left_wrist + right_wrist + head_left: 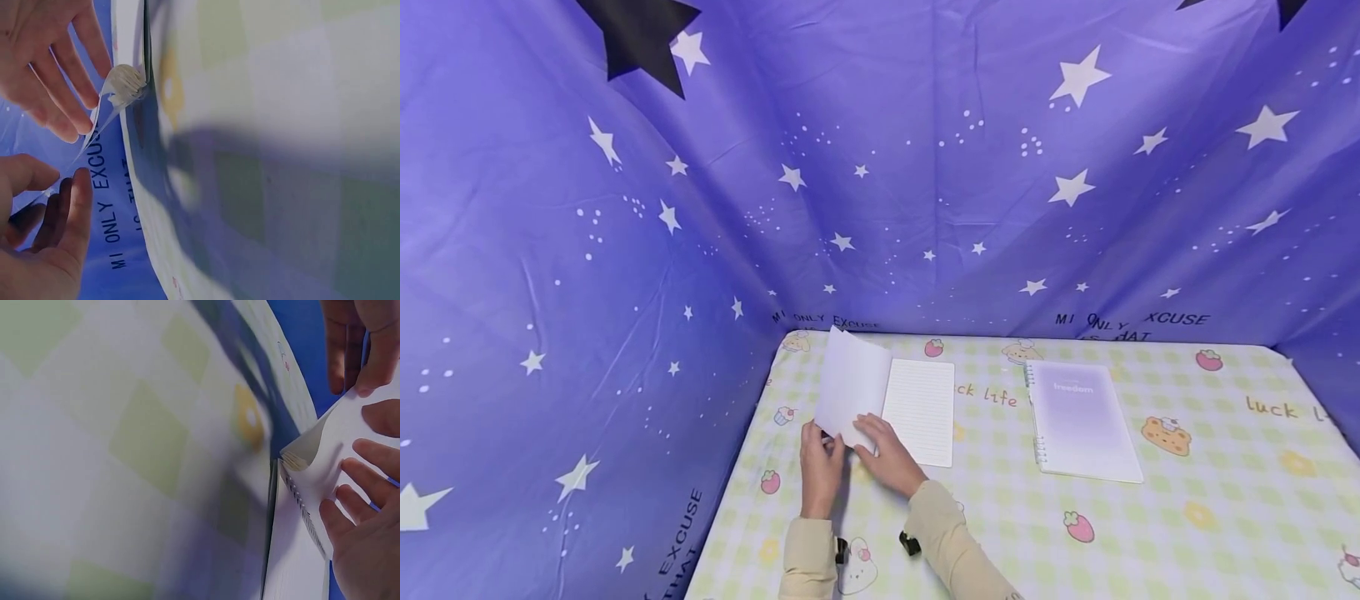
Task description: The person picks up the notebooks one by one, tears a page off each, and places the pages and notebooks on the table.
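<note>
A spiral-bound notebook lies open on the table, its lined right page (921, 412) flat. Its raised left leaves (853, 379) are blank white and bend upward. My left hand (822, 467) pinches the lower left edge of these leaves between thumb and fingers. Spread, nearly straight fingers of my right hand (889, 458) rest against the lower part of the same leaves, close to the binding. In the right wrist view the coil binding (303, 509) shows, with the leaves curling at their bottom edge.
A closed spiral notebook (1082, 421) with a pale purple cover reading "freedom" lies to the right. The checked tablecloth (985, 525) has cartoon prints. Purple star-patterned curtains (880, 208) stand behind and left of the table.
</note>
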`<state>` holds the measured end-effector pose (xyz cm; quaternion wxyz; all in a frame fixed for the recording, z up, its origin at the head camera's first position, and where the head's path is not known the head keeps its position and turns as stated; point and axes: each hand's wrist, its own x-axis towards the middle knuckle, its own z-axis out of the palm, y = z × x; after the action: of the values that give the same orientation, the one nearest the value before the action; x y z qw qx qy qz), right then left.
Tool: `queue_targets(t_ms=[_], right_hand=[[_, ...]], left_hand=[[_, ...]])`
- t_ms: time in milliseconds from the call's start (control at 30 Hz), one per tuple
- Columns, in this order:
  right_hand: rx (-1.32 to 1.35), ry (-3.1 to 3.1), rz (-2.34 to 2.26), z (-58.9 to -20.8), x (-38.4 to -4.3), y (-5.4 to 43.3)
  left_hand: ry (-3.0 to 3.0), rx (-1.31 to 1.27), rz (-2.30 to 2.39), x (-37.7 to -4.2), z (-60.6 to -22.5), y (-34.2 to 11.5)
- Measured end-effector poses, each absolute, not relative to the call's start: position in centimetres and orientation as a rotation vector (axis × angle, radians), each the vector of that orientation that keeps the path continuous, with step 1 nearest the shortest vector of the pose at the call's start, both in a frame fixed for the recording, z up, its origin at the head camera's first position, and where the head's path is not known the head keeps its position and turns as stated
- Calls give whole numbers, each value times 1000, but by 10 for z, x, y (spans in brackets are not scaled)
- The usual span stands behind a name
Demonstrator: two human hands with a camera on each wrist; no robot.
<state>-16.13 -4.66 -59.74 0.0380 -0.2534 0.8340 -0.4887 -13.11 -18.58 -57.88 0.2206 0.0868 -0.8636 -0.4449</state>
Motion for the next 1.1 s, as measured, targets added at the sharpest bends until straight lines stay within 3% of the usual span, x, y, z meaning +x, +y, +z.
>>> queue_targets(t_ms=[367,1100], right_hand=[[-857,2655,-1303,-600,-158,-49],[-1073,2863,-748,-596,-149,-53]], left_hand=[[-2369,446,-1270,-131,-581,-191],[-2575,415,-757,-135,-597,-199]])
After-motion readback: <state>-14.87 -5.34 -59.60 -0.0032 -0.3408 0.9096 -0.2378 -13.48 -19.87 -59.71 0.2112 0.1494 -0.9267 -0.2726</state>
